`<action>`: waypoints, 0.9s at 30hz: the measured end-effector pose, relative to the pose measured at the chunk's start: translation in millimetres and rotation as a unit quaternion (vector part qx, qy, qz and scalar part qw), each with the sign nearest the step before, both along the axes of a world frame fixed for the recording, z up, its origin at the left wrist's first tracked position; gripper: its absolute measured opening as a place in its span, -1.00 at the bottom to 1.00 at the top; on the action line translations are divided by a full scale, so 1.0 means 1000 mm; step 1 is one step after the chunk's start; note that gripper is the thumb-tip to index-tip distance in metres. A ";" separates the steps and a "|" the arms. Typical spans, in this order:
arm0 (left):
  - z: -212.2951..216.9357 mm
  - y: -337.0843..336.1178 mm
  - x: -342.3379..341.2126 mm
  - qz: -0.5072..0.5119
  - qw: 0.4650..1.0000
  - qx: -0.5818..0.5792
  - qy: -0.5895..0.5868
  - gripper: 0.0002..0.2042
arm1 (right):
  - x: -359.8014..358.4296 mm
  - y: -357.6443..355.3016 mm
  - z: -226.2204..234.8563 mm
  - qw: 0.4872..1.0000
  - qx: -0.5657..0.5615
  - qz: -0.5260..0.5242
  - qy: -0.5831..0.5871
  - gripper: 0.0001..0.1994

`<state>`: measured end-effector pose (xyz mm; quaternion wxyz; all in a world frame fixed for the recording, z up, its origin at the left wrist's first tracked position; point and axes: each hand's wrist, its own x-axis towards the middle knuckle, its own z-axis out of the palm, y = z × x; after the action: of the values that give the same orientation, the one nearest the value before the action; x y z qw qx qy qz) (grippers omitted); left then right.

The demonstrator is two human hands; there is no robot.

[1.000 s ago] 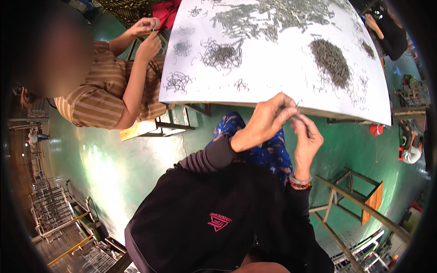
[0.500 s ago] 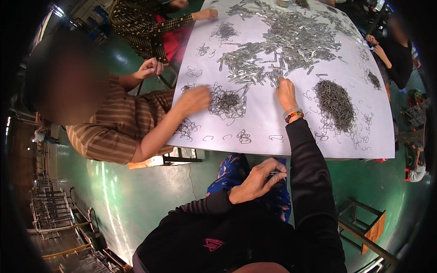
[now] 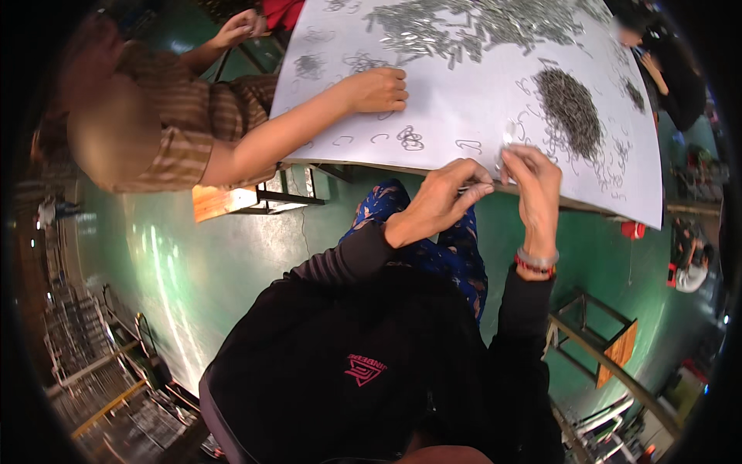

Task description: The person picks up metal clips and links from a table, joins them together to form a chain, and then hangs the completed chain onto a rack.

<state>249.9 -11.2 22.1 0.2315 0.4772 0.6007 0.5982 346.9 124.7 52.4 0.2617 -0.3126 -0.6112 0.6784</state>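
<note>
My left hand (image 3: 442,195) is in front of the table edge above my lap, thumb and fingers pinched on a thin, shiny metal piece that mostly hides behind them. Close on its right, my right hand (image 3: 533,185) pinches a small flat silver metal piece (image 3: 508,133), blurred, at the table's near edge. The two hands are apart by a small gap. On the white-covered table (image 3: 456,112) lies a large heap of elongated silver metal pieces (image 3: 471,31). A dense pile of dark bent wire hooks (image 3: 570,112) sits to the right, with loose hooks around it.
A co-worker's arm (image 3: 309,120) in striped clothing reaches across the table from the left. A small cluster of wire hooks (image 3: 410,138) lies near the front edge. Another person (image 3: 672,93) works at the far right. A wooden-topped stool (image 3: 616,354) stands at lower right.
My right hand has come back from the silver heap to beside my left hand, carrying a metal piece. The co-worker's hand has moved right across the table. My view has shifted.
</note>
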 end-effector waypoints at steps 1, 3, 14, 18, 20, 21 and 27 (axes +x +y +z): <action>0.001 0.001 0.001 -0.001 1.000 0.001 0.018 -0.85 | 0.009 -0.011 0.007 1.000 -0.008 -0.013 0.018 -0.87; 0.002 0.003 0.006 -0.002 0.999 0.016 0.035 -0.85 | 0.023 -0.025 0.013 0.998 0.018 -0.042 0.038 -0.87; -0.003 -0.018 -0.021 0.097 0.989 -0.010 0.113 -0.61 | 0.026 -0.050 0.013 0.986 0.090 -0.129 0.049 -0.87; -0.053 -0.015 -0.106 0.234 0.925 -0.118 0.274 -0.85 | 0.032 -0.052 0.009 0.986 0.102 -0.131 0.034 -0.88; -0.077 -0.012 -0.131 0.242 0.899 -0.170 0.323 -0.85 | 0.032 -0.052 0.007 0.986 0.105 -0.124 0.033 -0.88; -0.079 -0.009 -0.135 0.237 0.890 -0.176 0.348 -0.85 | 0.032 -0.051 0.006 0.986 0.110 -0.124 0.031 -0.88; -0.059 0.003 -0.120 0.190 0.912 -0.186 0.313 -0.84 | 0.032 -0.046 -0.008 0.982 0.149 -0.115 0.017 -0.89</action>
<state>129.8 -8.6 -37.3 -0.0021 0.4650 0.8221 0.3285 378.8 79.0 44.8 0.3917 -0.3269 -0.6610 0.5502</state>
